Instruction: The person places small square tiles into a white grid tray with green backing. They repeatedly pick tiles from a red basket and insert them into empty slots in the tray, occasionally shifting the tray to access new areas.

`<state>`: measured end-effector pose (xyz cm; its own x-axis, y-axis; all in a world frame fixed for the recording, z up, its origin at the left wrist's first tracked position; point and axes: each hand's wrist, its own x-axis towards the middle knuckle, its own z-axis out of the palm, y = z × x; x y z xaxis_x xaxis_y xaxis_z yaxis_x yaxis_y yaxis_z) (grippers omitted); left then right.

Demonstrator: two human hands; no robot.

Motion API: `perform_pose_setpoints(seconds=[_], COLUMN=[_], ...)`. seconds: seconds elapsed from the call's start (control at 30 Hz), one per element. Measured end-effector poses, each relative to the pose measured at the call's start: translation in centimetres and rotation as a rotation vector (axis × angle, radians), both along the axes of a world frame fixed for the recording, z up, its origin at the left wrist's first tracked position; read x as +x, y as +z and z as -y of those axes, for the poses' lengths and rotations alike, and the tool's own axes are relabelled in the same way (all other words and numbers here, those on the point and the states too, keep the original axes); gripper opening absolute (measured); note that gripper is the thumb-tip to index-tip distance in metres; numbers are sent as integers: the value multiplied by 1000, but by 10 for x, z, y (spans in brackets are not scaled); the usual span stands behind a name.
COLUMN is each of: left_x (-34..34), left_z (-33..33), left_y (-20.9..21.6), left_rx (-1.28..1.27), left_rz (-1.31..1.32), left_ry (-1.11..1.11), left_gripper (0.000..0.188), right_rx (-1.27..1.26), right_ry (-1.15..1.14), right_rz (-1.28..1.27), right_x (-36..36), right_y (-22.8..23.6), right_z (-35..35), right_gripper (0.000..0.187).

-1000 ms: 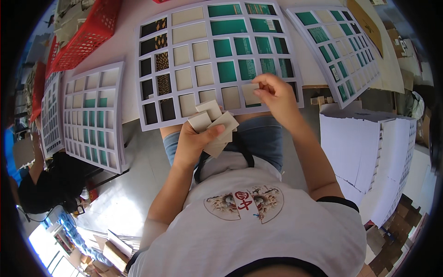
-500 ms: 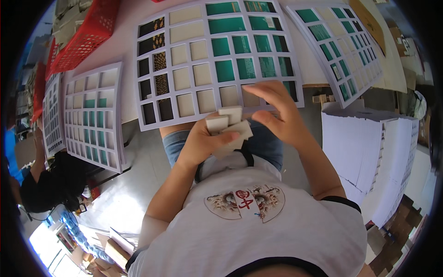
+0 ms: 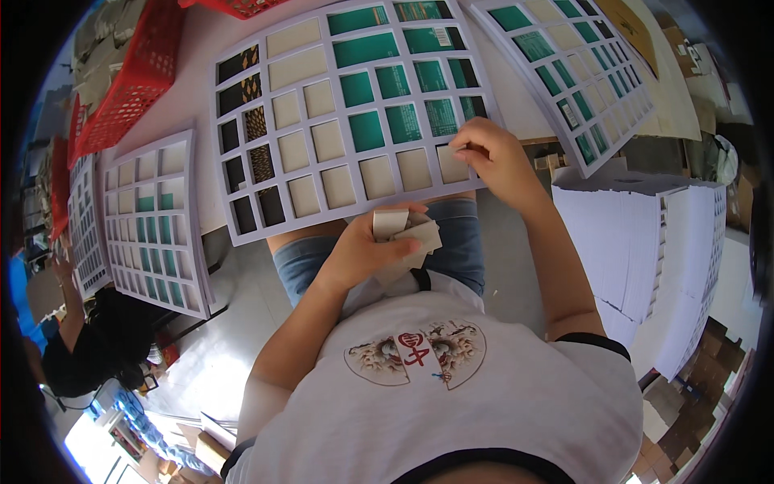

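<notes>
My left hand is closed around a small stack of beige cardboard pieces, held low in front of my lap. The pieces fan out at uneven angles. My right hand is at the near right corner of a large pale-lilac grid frame. Its thumb and fingers are drawn together at a beige-filled cell; whether they pinch anything cannot be made out. The frame's cells show beige, green and black-patterned rectangles. The near edge of the frame reaches over my thighs, and my right hand hides its last near cell.
Similar grid frames lie at the left and right. Red plastic baskets filled with pieces stand at the far left. White stacked panels rise beside me on the right. A person in black is at the left edge.
My right hand has moved from beside the stack to the frame's near right corner, its fingers drawing together. My left hand stays closed on the cardboard pieces. The whole view has shifted slightly.
</notes>
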<state>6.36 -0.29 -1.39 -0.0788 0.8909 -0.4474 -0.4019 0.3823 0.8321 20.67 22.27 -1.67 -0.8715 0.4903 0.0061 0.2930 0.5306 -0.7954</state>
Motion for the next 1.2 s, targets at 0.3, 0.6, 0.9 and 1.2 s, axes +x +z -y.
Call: perform_pose_setpoints(seconds=[0.3,0.6,0.9,1.2], left_x=[-1,6,-4,-2], left_z=[-4,-11,0,-3], left_y=[3,7,2,-5], left_rx=[-13,-72,-37,-3], left_rz=[55,-11,129,133], left_ry=[11,-162,28,109], left_gripper=[45,49,48,48], right_rx=[444,-211,-175,652], right_ry=[117,-170,-181,-118], right_rz=[-66,-307,-9,-142], right_x=[19,-4,31,47], right_y=[27,39,5,-11], right_z=[39,47,-23,22], right_gripper=[23,13,12,29])
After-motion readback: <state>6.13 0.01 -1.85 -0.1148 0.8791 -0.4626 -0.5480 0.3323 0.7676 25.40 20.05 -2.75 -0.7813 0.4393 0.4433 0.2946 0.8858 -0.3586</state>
